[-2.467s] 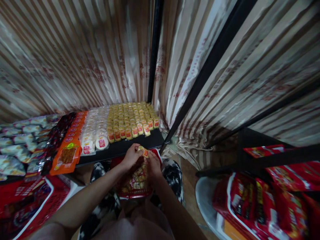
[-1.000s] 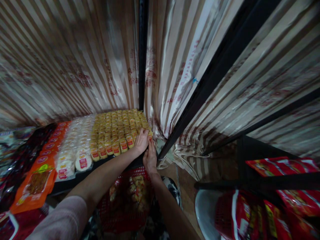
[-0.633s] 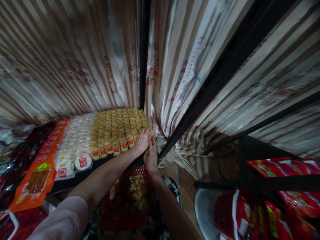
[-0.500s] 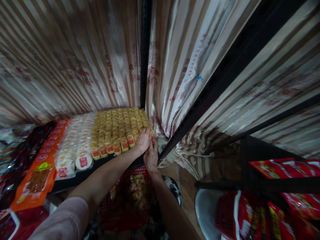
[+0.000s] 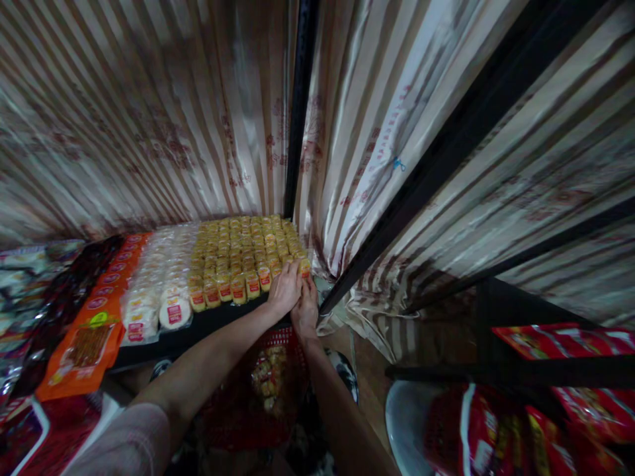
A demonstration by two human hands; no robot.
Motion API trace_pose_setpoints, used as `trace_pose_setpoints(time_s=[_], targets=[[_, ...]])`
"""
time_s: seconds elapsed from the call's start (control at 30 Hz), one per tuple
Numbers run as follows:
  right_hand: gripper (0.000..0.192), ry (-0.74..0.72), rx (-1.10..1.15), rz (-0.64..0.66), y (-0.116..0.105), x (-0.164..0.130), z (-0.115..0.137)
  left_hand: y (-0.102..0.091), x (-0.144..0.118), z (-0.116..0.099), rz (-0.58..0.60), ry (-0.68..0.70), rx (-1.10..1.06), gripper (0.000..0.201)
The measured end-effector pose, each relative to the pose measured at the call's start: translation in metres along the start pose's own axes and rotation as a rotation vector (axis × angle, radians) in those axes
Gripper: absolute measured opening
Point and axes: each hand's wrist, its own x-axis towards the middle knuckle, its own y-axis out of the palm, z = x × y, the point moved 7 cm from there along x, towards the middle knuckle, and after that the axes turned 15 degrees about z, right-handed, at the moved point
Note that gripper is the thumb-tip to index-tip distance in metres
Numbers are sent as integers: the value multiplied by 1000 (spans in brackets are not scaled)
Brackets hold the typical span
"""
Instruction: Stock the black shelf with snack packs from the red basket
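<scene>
Head view. Both hands meet at the front right corner of the yellow packets (image 5: 243,254), which lie in rows on the dark shelf (image 5: 198,334). The left hand (image 5: 284,291) lies with fingers curled over the corner packet (image 5: 303,266); the right hand (image 5: 305,309) touches it from below. Whether either truly grips it cannot be told. White packets (image 5: 159,291) lie left of the yellow rows; a red basket (image 5: 258,390) sits below the shelf edge.

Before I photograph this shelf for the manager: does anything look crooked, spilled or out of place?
Nothing stands out. The yellow packets stand in even rows, with both hands at the front right corner. The white round packs and orange packets also lie in tidy lines.
</scene>
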Motion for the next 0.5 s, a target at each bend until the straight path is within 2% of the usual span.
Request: trace_pose_setpoints(time_s=[0.07,0.17,0.3,0.4,0.5], targets=[[46,-20,12,4,-3,-2,2,2,-22,2,-36,29,-36,34],[43,-31,66,-8,-10,-14,10,16,-63,11,-30,59,-99,28],[39,-58,181,30,-6,-55,27,46,-124,43,29,-25,-165,23],[32,8,231,129,19,-96,30,80,-160,81,179,-170,-220,23],[29,262,251,360,65,-133,10,118,-192,133,388,-524,-289,23]])
